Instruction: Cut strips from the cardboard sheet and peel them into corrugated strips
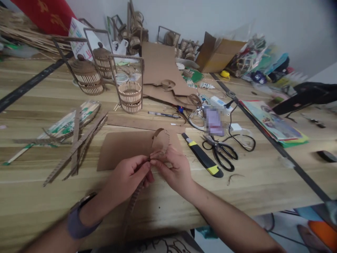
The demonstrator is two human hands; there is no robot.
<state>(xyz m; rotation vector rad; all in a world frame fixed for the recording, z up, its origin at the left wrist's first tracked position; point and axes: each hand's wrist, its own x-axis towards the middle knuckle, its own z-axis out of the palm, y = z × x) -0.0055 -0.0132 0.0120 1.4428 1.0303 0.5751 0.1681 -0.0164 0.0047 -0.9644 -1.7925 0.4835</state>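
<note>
My left hand (131, 175) pinches a narrow cardboard strip (131, 207), whose free end hangs down towards the table's front edge. Close against it, my right hand (175, 165) grips a round cardboard disc (160, 143) with the strip bent along its rim. The fingertips of both hands meet at the disc's lower left edge. Beneath the disc lies a flat cardboard sheet (118, 147) on the wooden table. Just right of my right hand rest a black and yellow utility knife (202, 156) and black-handled scissors (221, 151).
Loose cardboard strips (76, 151) lie at left beside a bag of sticks (71, 119). Small stick buckets with cardboard handles, one a bucket (130, 96), stand behind. A pen (164, 114), a phone (214, 121), cables and a cardboard box (217, 54) are farther back.
</note>
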